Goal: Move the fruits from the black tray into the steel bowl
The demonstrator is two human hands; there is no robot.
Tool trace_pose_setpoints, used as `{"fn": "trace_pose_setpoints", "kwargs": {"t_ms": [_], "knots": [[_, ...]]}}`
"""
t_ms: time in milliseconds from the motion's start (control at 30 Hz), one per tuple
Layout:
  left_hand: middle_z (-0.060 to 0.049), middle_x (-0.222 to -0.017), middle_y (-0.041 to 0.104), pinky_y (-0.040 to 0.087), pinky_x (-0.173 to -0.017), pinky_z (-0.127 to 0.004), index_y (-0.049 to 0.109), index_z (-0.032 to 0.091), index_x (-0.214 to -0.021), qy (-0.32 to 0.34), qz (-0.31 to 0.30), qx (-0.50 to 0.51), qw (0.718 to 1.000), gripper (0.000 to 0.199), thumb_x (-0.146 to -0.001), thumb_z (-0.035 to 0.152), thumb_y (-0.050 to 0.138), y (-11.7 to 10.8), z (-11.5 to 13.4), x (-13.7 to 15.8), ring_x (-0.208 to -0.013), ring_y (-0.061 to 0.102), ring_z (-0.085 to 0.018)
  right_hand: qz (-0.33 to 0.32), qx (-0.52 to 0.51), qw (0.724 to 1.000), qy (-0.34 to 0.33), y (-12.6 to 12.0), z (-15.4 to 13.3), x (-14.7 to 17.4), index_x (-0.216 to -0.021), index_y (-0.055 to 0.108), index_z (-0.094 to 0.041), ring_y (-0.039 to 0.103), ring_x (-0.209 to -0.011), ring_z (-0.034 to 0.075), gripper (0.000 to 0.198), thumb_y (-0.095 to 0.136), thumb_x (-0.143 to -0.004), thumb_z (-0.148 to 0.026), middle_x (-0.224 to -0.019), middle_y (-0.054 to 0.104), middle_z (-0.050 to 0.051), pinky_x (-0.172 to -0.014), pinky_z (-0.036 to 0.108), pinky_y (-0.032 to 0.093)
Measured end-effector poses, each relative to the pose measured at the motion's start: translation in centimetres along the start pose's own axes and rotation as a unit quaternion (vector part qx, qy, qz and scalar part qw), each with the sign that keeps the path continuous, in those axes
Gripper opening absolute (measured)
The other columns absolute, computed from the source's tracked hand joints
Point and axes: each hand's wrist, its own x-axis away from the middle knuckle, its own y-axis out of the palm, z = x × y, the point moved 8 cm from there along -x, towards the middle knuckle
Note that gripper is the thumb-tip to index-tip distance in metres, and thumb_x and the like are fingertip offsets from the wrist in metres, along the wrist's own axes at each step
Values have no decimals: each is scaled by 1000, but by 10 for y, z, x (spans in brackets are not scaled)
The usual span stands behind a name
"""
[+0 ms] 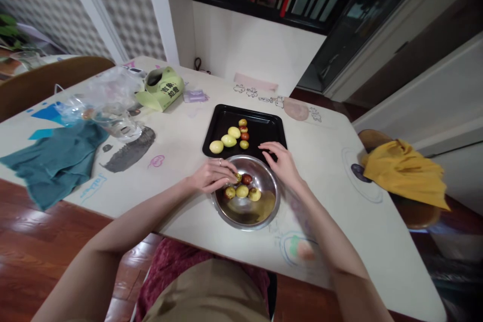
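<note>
A steel bowl (260, 214) on the table holds several small jujubes, most yellow-green with brown patches, such as the jujube (242, 191) in its middle; a redder jujube (247, 179) lies near the far side. Over the bowl's left rim reaches my left hand (215, 173), fingers stretched out, their tips at a green jujube (238, 177) they partly cover. My right hand (281, 161) hovers between the bowl's right rim and the tray, fingers apart with nothing in them. On the black tray (264, 123) lie a slanting row of larger yellow-green fruits (228, 141) and a column of small jujubes (244, 136).
To the left are a teal cloth (64, 161), a clear glass (124, 128), crumpled plastic (109, 88) and a light green box (162, 90). A small purple packet (195, 96) lies behind the tray. A yellow cloth (407, 173) drapes a chair at the right table edge.
</note>
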Motion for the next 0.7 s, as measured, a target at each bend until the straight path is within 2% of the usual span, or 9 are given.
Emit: {"fn": "trace_pose_setpoints", "kwargs": {"t_ms": [167, 267, 400, 533, 700], "knots": [[-15, -109, 83, 62, -96, -40, 76, 15, -122, 28, -13, -11, 999, 36, -108, 24, 45, 3, 5, 0, -117, 76, -27, -71, 19, 996, -44, 24, 18, -30, -134, 71, -29, 65, -131, 27, 36, 50, -106, -21, -141, 70, 8, -117, 53, 49], [-16, -111, 83, 63, -97, -42, 76, 15, -124, 33, -17, -11, 999, 37, -108, 26, 44, 5, 6, 1, -119, 75, -27, -124, 20, 989, -77, 42, 22, -40, -139, 69, -31, 63, -136, 25, 41, 49, -106, -18, -147, 68, 6, -120, 54, 48], [-16, -111, 83, 63, -98, -43, 77, 15, -124, 34, -28, -7, 999, 39, -109, 28, 43, 7, 5, 2, -120, 75, -28, -155, 23, 983, -97, 57, 27, -41, -141, 68, -31, 65, -130, 25, 42, 52, -105, -17, -145, 70, 6, -113, 51, 54], [-16, -111, 83, 63, -97, -42, 76, 15, -124, 39, -35, -9, 999, 38, -108, 27, 44, 8, 7, 2, -121, 74, -29, -159, 23, 983, -94, 58, 30, -38, -141, 68, -32, 65, -129, 26, 42, 55, -104, -19, -142, 71, 6, -112, 52, 55], [-16, -112, 83, 63, -93, -43, 76, 13, -119, 44, -45, -25, 998, 34, -107, 25, 46, 9, 9, 1, -119, 75, -31, -154, -7, 984, -93, 58, 29, -37, -122, 77, -27, 68, -121, 27, 25, 60, -104, -27, -128, 75, 9, -109, 49, 56]]}}
